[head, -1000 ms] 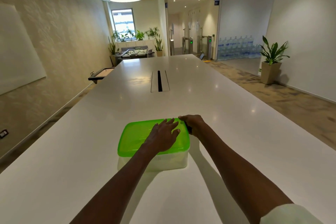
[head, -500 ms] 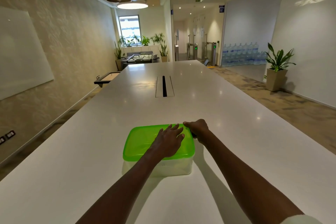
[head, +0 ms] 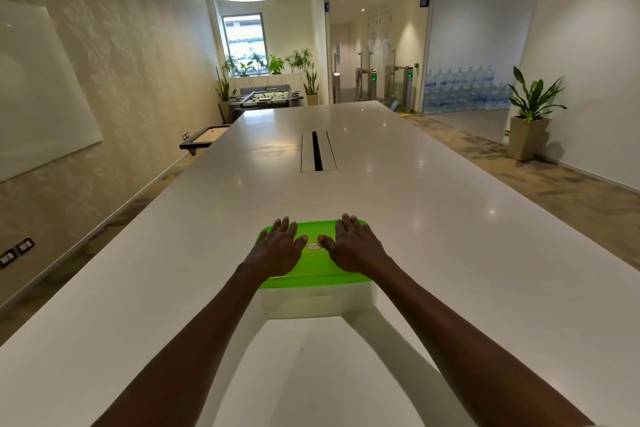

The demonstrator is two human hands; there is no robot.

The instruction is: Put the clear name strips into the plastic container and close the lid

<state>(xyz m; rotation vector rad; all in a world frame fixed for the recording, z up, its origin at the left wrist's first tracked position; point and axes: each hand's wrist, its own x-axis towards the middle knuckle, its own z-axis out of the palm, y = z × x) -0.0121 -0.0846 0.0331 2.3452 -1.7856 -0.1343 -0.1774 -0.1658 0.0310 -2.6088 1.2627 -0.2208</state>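
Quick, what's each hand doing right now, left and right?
Left hand: open, flat on the green lid.
Right hand: open, flat on the same lid.

Both arms outstretched, left hand (head: 278, 248) and right hand (head: 351, 246) flat, fingers straight, palms down
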